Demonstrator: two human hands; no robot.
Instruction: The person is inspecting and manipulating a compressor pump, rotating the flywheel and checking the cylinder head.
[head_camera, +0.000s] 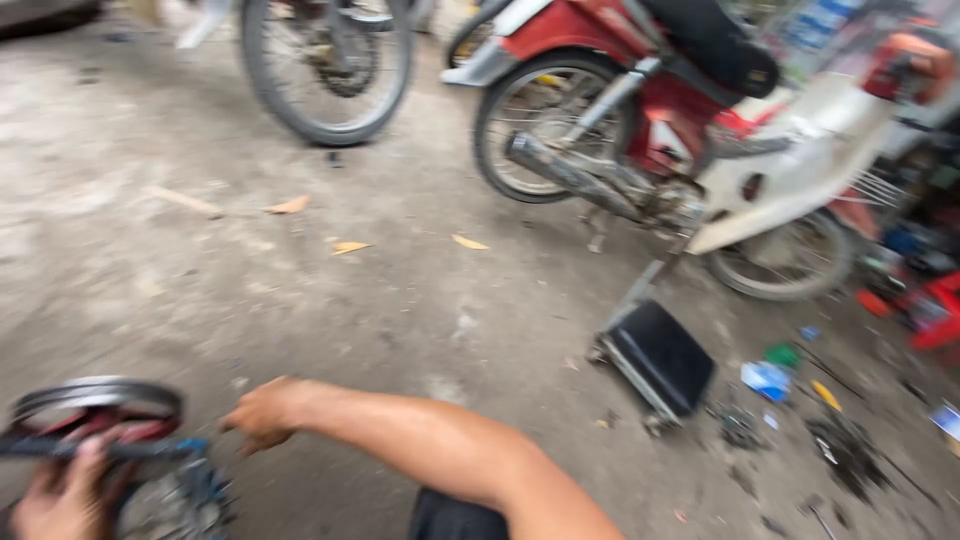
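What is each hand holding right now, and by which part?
The left hand grips a dark bar across the wheel rim. The right hand reaches toward it, holding nothing visible.

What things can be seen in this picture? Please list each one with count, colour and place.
motorbike: one, red and white, upper right
bike wheel: one, dark, top centre
black tray: one, on the ground, right of centre
dry leaves: several, yellow-brown, on the concrete
small litter: several pieces, mixed colours, lower right
round part: one, grey rim with red, lower left
left hand: on the round part
right hand: beside the part, fingers loosely curled
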